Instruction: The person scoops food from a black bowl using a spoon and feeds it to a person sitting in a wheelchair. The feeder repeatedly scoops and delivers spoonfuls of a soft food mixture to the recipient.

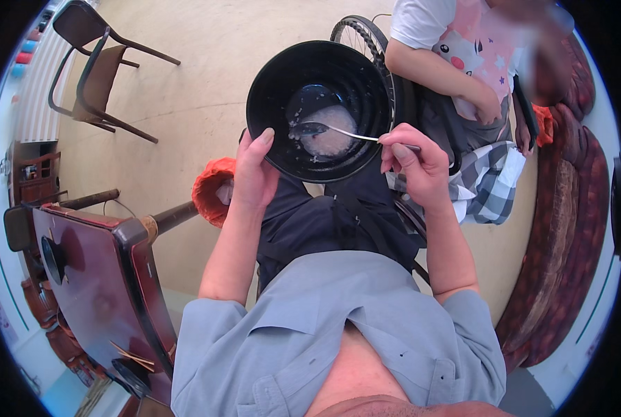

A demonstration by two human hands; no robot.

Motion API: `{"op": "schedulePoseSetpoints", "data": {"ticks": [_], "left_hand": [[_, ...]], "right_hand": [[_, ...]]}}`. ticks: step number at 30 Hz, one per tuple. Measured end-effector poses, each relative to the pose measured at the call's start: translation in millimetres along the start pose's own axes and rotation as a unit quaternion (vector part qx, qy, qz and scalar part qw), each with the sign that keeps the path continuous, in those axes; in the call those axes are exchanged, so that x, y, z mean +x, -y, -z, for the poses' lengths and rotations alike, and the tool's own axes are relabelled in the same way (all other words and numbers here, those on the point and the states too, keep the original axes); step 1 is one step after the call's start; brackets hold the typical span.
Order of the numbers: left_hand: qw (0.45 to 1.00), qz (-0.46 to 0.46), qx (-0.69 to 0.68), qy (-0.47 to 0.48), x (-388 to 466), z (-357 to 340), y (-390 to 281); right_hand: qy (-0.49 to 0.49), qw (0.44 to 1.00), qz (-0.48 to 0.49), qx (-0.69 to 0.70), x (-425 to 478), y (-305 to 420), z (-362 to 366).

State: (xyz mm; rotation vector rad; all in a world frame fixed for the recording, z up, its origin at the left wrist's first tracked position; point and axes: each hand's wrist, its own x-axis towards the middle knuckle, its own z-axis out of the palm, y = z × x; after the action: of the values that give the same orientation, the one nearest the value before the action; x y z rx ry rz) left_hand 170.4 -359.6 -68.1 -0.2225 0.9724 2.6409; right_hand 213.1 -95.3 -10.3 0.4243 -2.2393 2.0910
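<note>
A deep black bowl is tilted in front of me above my lap. My left hand grips its lower left rim, thumb over the edge. Pale, porridge-like food lies in the bottom, with small bits stuck to the inner wall around it. Between the thumb and fingers of my right hand is the handle of a metal spoon. The spoon's head rests at the left part of the food inside the bowl.
At right, a person sits in a wheelchair, beside a dark red sofa. A dark table with a black bowl and chopsticks stands left. An orange-lined bin sits near my left forearm; a chair is farther off.
</note>
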Motion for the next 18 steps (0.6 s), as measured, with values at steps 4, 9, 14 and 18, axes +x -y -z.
{"op": "schedulePoseSetpoints", "data": {"ticks": [4, 9, 14, 18], "left_hand": [[1.0, -0.011, 0.019, -0.016, 2.5, -2.4, -0.4], [0.999, -0.025, 0.021, -0.013, 7.0, -11.4, -0.3], [0.999, -0.026, 0.032, -0.004, 13.6, -24.7, 4.7], [0.999, -0.011, 0.031, 0.011, 18.8, -42.7, 13.3]], "right_hand": [[-0.112, 0.993, -0.027, -0.015, -8.6, 2.5, 2.5], [-0.216, 0.975, -0.034, -0.029, -20.9, 1.3, 14.0], [-0.203, 0.978, -0.039, -0.013, -31.4, 4.4, 10.1], [-0.231, 0.967, -0.064, 0.084, -36.4, -5.6, 10.1]]}}
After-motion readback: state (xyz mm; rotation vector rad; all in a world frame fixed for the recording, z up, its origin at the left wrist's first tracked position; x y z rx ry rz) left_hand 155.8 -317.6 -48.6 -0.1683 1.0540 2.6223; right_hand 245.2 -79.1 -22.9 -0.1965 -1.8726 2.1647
